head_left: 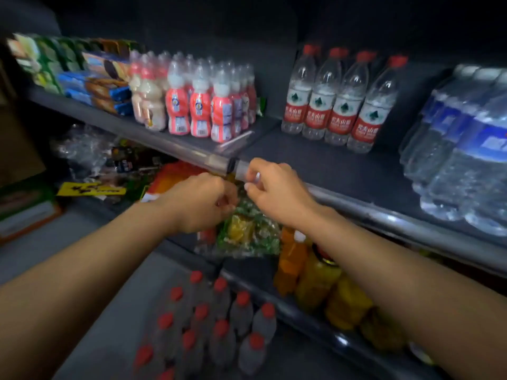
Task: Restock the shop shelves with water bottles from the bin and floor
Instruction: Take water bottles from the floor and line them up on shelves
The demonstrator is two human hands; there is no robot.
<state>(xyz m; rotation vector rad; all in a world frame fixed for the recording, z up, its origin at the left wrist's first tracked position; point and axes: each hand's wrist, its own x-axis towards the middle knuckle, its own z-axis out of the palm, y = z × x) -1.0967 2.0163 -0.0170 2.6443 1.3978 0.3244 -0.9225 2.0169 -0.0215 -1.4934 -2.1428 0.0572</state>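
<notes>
Several red-capped water bottles (333, 97) with red labels stand in a row on the dark upper shelf (315, 165). More red-capped bottles (219, 325) stand grouped low down in front of the shelves. Both hands meet at the shelf's front edge, where a clear plastic price rail (216, 161) runs. My right hand (277, 187) pinches the rail's end piece between thumb and fingers. My left hand (200, 202) is curled just below the rail, fingers closed; whether it holds anything is hidden.
Wrapped packs of blue-labelled water (466, 154) fill the shelf's right end. Pink-labelled drink bottles (200, 105) and biscuit packs (101, 80) stand to the left. Below are snack bags (247, 234) and orange juice bottles (315, 278).
</notes>
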